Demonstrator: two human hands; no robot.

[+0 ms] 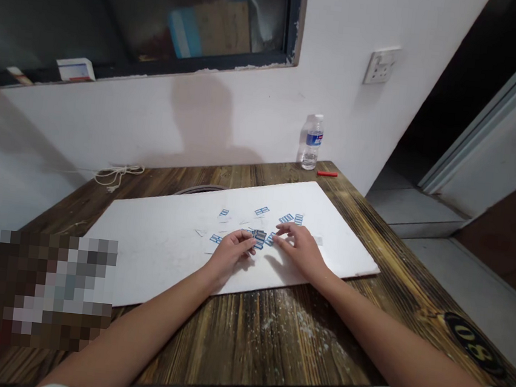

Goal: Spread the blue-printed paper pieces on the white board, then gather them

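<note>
My left hand (233,251) is closed over the white board, thumb and fingers pinching a small stack of blue-and-grey striped pieces (260,239). To its right, my right hand (300,251) is held with thumb and index finger apart. A single blue-edged piece (270,239) is by my right thumb; whether they touch is hard to tell. More such pieces are scattered on the board: one striped piece (286,218) and another (298,219) beyond my right fingers, one piece (262,211) farther back, a small one (224,213) and one (216,238) left of my left hand.
The white board (143,249) lies on a dark wooden table (225,342). At the back stand a water bottle (312,144) and a red stick-like object (327,174). A white cable (118,173) lies back left. A blurred patch covers the left front. An oval number plate (472,342) sits at right.
</note>
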